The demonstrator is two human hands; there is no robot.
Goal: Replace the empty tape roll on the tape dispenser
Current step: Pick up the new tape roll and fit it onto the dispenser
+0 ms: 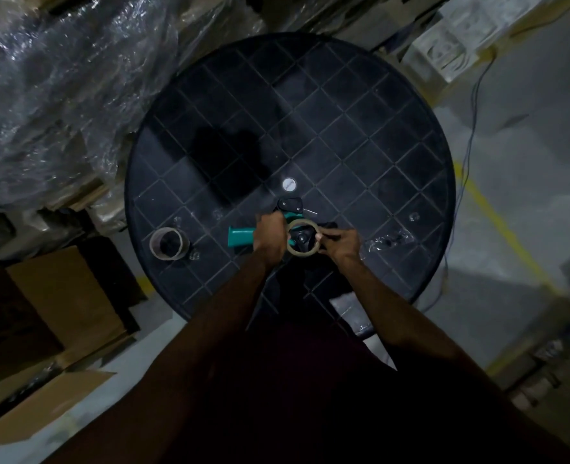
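Observation:
A teal tape dispenser (240, 236) lies on the round black table (360, 135), handle pointing left. My left hand (270, 234) grips it where the handle meets the frame. A thin cardboard ring, the tape core (302, 253), sits around the dispenser's black hub (301, 239). My right hand (339, 242) pinches the ring's right edge. A second cardboard roll (169, 243) stands on the table to the left, apart from both hands.
A black car key (289, 204) and a small white disc (289, 184) lie just beyond the dispenser. Crumpled clear film (389, 241) lies to the right. Cardboard boxes (59, 296) and plastic-wrapped goods (52, 95) crowd the left; cables (471, 142) hang on the right.

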